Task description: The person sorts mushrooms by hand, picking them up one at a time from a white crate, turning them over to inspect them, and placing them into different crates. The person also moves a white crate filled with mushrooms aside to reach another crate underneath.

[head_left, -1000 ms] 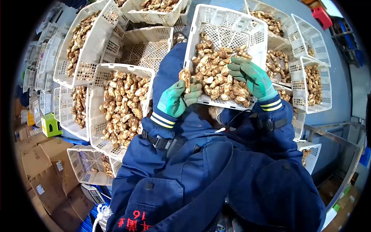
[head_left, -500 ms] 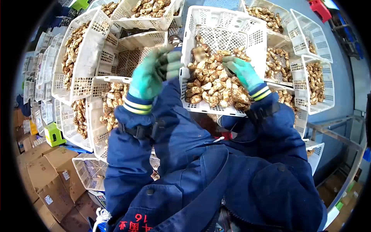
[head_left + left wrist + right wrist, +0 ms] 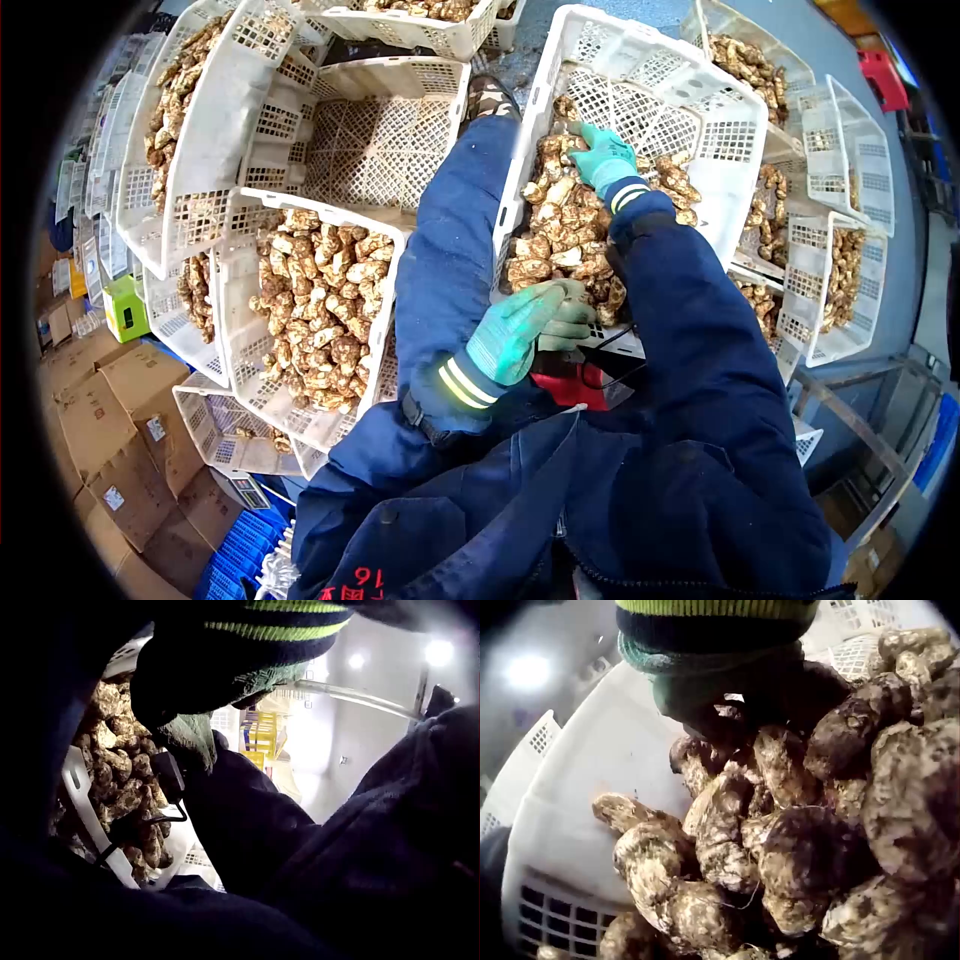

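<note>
Knobbly brown-and-cream mushrooms (image 3: 560, 215) are heaped in the white crate (image 3: 735, 150) in front of the person. Toward the far part of the heap, the gloved right hand (image 3: 606, 163) reaches in with its fingers among the mushrooms. Its fingertips are in shadow in the right wrist view, where mushrooms (image 3: 720, 832) lie close below it; I cannot tell whether it grips one. At the crate's near edge, the gloved left hand (image 3: 528, 328) hovers with loosely bent fingers and no mushroom showing in it. The left wrist view shows this glove (image 3: 191, 739) beside the heap.
A fuller crate of mushrooms (image 3: 325, 305) stands to the left, with a crate showing a bare floor (image 3: 375, 150) beyond it. More crates (image 3: 840, 275) line the right side. Cardboard boxes (image 3: 130, 440) are stacked at lower left. A black cable (image 3: 605, 380) hangs by the near rim.
The left hand held a mushroom at first, swung left without it showing, and is now back at the near edge. The right hand has moved farther into the crate. The view has shifted.
</note>
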`<action>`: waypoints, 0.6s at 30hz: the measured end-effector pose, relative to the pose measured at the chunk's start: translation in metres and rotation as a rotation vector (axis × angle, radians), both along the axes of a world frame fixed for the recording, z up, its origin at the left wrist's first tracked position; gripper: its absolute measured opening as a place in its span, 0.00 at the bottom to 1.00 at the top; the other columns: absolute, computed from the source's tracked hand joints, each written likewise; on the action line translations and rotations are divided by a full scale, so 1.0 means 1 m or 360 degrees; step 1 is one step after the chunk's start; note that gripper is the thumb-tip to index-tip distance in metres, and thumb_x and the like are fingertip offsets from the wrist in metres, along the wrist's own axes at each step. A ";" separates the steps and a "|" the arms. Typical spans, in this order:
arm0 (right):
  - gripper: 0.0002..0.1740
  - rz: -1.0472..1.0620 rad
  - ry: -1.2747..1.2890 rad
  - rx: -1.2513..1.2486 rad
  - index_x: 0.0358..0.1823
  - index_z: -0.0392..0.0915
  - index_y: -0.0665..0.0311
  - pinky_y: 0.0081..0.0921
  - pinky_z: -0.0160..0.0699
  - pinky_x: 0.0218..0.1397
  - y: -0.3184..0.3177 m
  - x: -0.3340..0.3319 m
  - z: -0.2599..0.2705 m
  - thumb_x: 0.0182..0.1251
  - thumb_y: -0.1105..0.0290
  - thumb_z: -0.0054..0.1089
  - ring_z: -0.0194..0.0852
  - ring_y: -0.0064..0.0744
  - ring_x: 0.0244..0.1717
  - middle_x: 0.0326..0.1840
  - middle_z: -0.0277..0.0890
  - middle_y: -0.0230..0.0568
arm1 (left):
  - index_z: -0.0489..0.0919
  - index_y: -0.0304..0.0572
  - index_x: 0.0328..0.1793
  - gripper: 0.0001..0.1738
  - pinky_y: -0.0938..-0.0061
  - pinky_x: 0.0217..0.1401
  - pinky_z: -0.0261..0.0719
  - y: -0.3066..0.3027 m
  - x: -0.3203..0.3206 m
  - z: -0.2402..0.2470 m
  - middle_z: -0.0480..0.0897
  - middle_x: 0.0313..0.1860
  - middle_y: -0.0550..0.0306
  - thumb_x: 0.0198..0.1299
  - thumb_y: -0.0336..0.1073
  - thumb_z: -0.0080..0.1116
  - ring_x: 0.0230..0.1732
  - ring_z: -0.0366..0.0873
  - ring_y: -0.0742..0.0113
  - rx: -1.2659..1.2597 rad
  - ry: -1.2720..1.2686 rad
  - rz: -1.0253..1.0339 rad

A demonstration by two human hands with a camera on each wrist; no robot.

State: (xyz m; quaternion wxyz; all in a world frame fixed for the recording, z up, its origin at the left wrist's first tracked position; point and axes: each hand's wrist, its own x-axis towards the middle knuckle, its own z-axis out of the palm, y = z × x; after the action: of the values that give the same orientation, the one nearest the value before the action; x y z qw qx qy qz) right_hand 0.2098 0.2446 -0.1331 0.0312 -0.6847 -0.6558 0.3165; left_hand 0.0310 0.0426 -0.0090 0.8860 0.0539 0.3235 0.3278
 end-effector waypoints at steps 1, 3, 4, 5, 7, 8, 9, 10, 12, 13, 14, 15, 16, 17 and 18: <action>0.25 -0.0148 0.0239 -0.0021 0.61 0.77 0.49 0.27 0.77 0.39 -0.003 0.005 0.001 0.60 0.69 0.65 0.79 0.30 0.34 0.36 0.79 0.38 | 0.67 0.28 0.67 0.26 0.72 0.52 0.80 -0.002 -0.001 -0.006 0.80 0.49 0.50 0.75 0.44 0.43 0.48 0.80 0.62 0.0014 -0.0007 0.0023; 0.26 -0.0106 0.0315 0.0083 0.61 0.77 0.51 0.23 0.74 0.33 -0.018 0.027 0.030 0.59 0.73 0.63 0.74 0.23 0.29 0.31 0.74 0.33 | 0.65 0.27 0.68 0.27 0.70 0.54 0.80 0.001 -0.002 -0.005 0.79 0.48 0.51 0.74 0.44 0.44 0.48 0.80 0.62 0.0054 0.0087 0.0100; 0.27 -0.0214 0.0511 -0.0069 0.63 0.75 0.56 0.22 0.76 0.39 -0.025 0.037 0.045 0.59 0.75 0.62 0.76 0.22 0.36 0.40 0.78 0.35 | 0.64 0.28 0.68 0.27 0.70 0.55 0.80 0.000 -0.003 -0.010 0.79 0.49 0.50 0.74 0.44 0.44 0.49 0.80 0.61 0.0102 0.0081 0.0120; 0.30 -0.0101 0.1062 0.0066 0.65 0.71 0.64 0.23 0.74 0.56 -0.035 0.051 0.042 0.58 0.74 0.62 0.74 0.26 0.53 0.56 0.76 0.39 | 0.64 0.28 0.69 0.27 0.69 0.55 0.80 0.000 -0.005 -0.016 0.79 0.51 0.49 0.74 0.44 0.44 0.50 0.80 0.60 0.0154 0.0077 0.0136; 0.33 0.0048 0.1585 0.0094 0.67 0.67 0.71 0.27 0.59 0.72 -0.067 0.050 0.101 0.58 0.73 0.62 0.63 0.32 0.69 0.68 0.68 0.42 | 0.63 0.31 0.70 0.30 0.67 0.56 0.81 0.007 -0.005 -0.006 0.76 0.60 0.43 0.74 0.50 0.44 0.55 0.80 0.54 0.0222 0.0238 0.0059; 0.35 0.0080 0.1706 0.0059 0.68 0.65 0.72 0.29 0.55 0.74 -0.082 0.049 0.123 0.57 0.73 0.62 0.60 0.33 0.71 0.69 0.68 0.43 | 0.63 0.32 0.70 0.32 0.66 0.55 0.82 0.010 -0.003 0.000 0.76 0.60 0.42 0.73 0.52 0.43 0.55 0.81 0.54 0.0186 0.0167 0.0071; 0.36 0.0113 0.1831 0.0019 0.69 0.64 0.73 0.30 0.51 0.77 -0.096 0.047 0.138 0.57 0.72 0.62 0.58 0.35 0.73 0.69 0.67 0.44 | 0.62 0.33 0.71 0.33 0.65 0.54 0.82 0.013 -0.002 0.004 0.76 0.60 0.42 0.73 0.55 0.42 0.54 0.81 0.53 0.0146 0.0099 0.0086; 0.36 0.0242 0.1749 0.0136 0.69 0.63 0.73 0.32 0.53 0.76 -0.109 0.042 0.146 0.57 0.71 0.62 0.59 0.36 0.73 0.68 0.68 0.45 | 0.62 0.35 0.71 0.35 0.65 0.53 0.83 0.012 -0.002 0.010 0.76 0.60 0.41 0.73 0.57 0.42 0.54 0.81 0.53 0.0106 0.0033 0.0102; 0.35 0.0506 0.1481 0.0372 0.67 0.66 0.72 0.33 0.56 0.75 -0.132 0.036 0.164 0.54 0.75 0.58 0.62 0.39 0.72 0.68 0.69 0.47 | 0.63 0.33 0.70 0.34 0.63 0.50 0.85 0.008 -0.001 0.019 0.77 0.59 0.41 0.73 0.56 0.40 0.54 0.81 0.53 0.0379 -0.0158 0.0055; 0.35 0.0591 0.1445 0.0477 0.66 0.68 0.72 0.34 0.60 0.74 -0.142 0.030 0.169 0.51 0.81 0.54 0.64 0.40 0.71 0.68 0.69 0.48 | 0.64 0.32 0.69 0.33 0.62 0.49 0.85 0.006 0.000 0.021 0.78 0.57 0.42 0.73 0.55 0.40 0.54 0.81 0.53 0.0384 -0.0148 -0.0039; 0.35 0.0724 0.1288 0.0669 0.65 0.69 0.70 0.35 0.60 0.74 -0.150 0.027 0.177 0.49 0.83 0.52 0.66 0.42 0.69 0.67 0.71 0.47 | 0.65 0.31 0.68 0.32 0.68 0.50 0.83 0.001 -0.001 0.024 0.80 0.53 0.46 0.73 0.53 0.43 0.50 0.82 0.58 0.0589 -0.0116 -0.0048; 0.36 0.0636 0.1342 0.0565 0.67 0.68 0.68 0.36 0.58 0.75 -0.159 0.024 0.185 0.49 0.83 0.52 0.63 0.41 0.72 0.69 0.68 0.45 | 0.67 0.29 0.67 0.31 0.73 0.51 0.81 -0.004 -0.003 0.026 0.81 0.48 0.50 0.72 0.51 0.46 0.46 0.82 0.63 0.0797 -0.0084 -0.0057; 0.37 0.0542 0.1536 0.0438 0.68 0.66 0.68 0.36 0.56 0.76 -0.163 0.023 0.183 0.50 0.81 0.53 0.61 0.40 0.73 0.71 0.66 0.45 | 0.69 0.29 0.65 0.25 0.71 0.49 0.82 -0.007 -0.001 0.029 0.82 0.49 0.48 0.71 0.42 0.49 0.44 0.83 0.61 0.0642 -0.0046 0.0006; 0.39 0.0450 0.1726 0.0305 0.70 0.64 0.69 0.35 0.54 0.77 -0.166 0.021 0.180 0.50 0.80 0.54 0.59 0.39 0.74 0.72 0.65 0.45 | 0.70 0.30 0.64 0.20 0.70 0.47 0.83 -0.011 0.000 0.031 0.82 0.51 0.45 0.69 0.33 0.51 0.43 0.84 0.60 0.0487 -0.0010 0.0072; 0.41 0.0322 0.1871 0.0194 0.73 0.57 0.72 0.33 0.52 0.77 -0.171 0.020 0.188 0.55 0.75 0.57 0.56 0.36 0.75 0.73 0.61 0.50 | 0.72 0.29 0.63 0.20 0.72 0.47 0.82 -0.012 -0.004 0.034 0.82 0.50 0.47 0.67 0.31 0.54 0.44 0.83 0.63 0.1071 0.0563 0.0005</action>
State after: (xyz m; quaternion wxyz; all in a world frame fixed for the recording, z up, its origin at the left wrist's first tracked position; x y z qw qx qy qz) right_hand 0.2295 0.0735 0.0548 0.3978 -0.3259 -0.6075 0.6054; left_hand 0.0270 0.0305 0.0253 0.7488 0.3970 0.3458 0.4026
